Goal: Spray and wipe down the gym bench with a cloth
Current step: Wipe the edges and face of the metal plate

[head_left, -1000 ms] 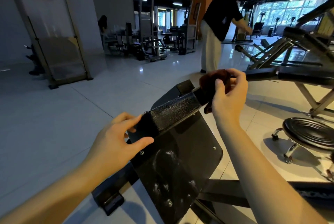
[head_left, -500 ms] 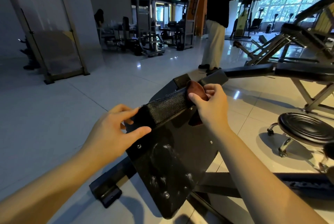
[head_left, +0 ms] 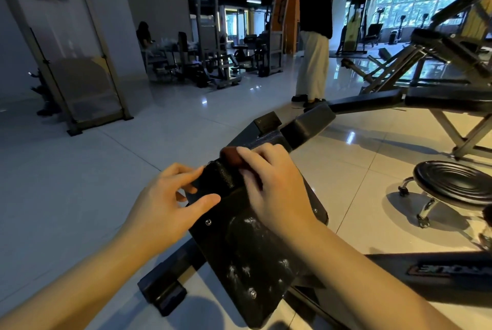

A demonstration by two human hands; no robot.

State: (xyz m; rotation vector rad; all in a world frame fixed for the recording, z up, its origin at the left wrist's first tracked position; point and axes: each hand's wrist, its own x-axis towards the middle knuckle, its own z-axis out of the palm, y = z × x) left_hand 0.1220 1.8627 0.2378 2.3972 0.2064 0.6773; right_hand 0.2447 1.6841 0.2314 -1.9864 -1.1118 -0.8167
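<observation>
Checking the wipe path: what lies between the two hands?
Head view: just bare padded bench edge between the left hand and the right hand holding the cloth.

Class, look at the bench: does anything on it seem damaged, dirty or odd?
Yes: the bench's black panel shows whitish blotches, patchy against its dark surface. Scuffs or spray residue, I cannot tell which.

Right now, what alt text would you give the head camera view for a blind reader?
A person's right hand presses a reddish-brown cloth on the top edge of a tilted black bench pad, while the left hand holds the pad's end. Behind, in a dim gym, another person stands; a round stool sits to the right.
</observation>
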